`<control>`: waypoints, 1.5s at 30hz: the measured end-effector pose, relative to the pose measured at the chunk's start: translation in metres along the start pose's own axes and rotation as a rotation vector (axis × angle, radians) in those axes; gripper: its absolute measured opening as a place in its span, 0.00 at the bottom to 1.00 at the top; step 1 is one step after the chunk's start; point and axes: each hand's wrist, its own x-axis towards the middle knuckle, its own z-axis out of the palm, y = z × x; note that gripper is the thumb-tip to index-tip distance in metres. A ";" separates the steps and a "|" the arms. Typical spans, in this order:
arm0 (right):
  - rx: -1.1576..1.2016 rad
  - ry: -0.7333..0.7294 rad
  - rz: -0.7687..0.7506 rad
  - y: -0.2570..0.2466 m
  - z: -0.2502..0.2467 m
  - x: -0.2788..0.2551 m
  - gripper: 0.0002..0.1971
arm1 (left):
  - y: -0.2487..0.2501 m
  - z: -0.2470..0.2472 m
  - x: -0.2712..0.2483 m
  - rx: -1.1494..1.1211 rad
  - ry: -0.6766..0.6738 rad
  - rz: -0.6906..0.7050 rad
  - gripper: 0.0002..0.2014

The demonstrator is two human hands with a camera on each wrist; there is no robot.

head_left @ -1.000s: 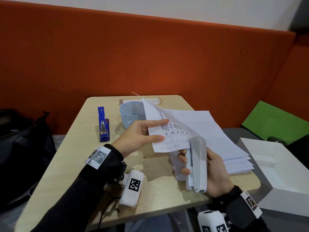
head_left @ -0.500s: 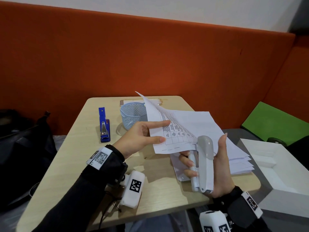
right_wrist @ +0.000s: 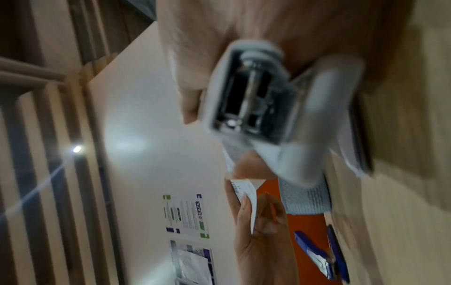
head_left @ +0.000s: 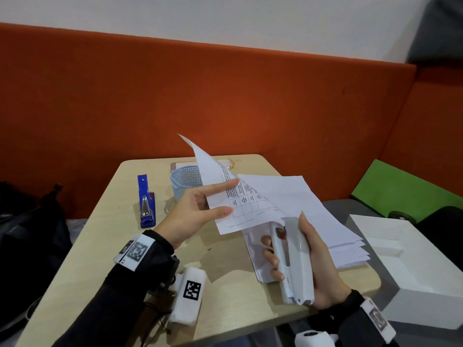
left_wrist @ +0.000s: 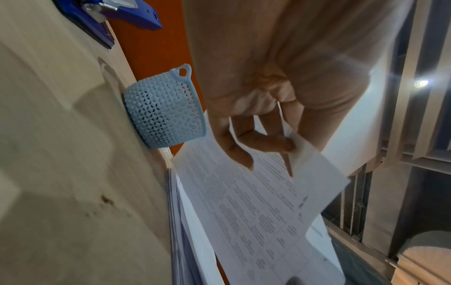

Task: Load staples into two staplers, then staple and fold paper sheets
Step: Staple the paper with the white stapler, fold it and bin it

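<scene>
Left hand (head_left: 193,216) pinching floppy printed sheet (head_left: 240,196) by its edge, right hand (head_left: 310,266) wrapped round rigid white stapler (head_left: 293,261) — pinch near the corner imo.

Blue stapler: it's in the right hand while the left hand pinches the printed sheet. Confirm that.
Wrong on the stapler. The right hand grips the white stapler; the blue stapler lies on the table, as the head view shows. The left hand does pinch the printed sheet.

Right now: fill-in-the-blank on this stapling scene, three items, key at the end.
1. The left hand pinches a printed ____.
2. The right hand holds the ____ stapler.
3. The blue stapler lies on the table, left of the light-blue mesh ____.

Missing words: sheet; white; basket
</scene>
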 end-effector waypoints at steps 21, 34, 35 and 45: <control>-1.795 0.290 0.188 -0.089 -0.005 0.046 0.33 | -0.004 -0.009 0.007 -0.152 0.355 -0.022 0.18; -2.081 0.445 -0.866 -0.066 0.028 0.031 0.24 | -0.006 -0.010 0.007 -0.163 0.329 -0.047 0.16; -2.109 0.439 -0.879 -0.063 0.029 0.034 0.26 | -0.004 -0.009 0.007 -0.176 0.328 -0.059 0.16; -1.737 0.132 -0.898 -0.082 0.031 0.055 0.02 | 0.038 -0.008 -0.015 0.179 0.111 -0.257 0.32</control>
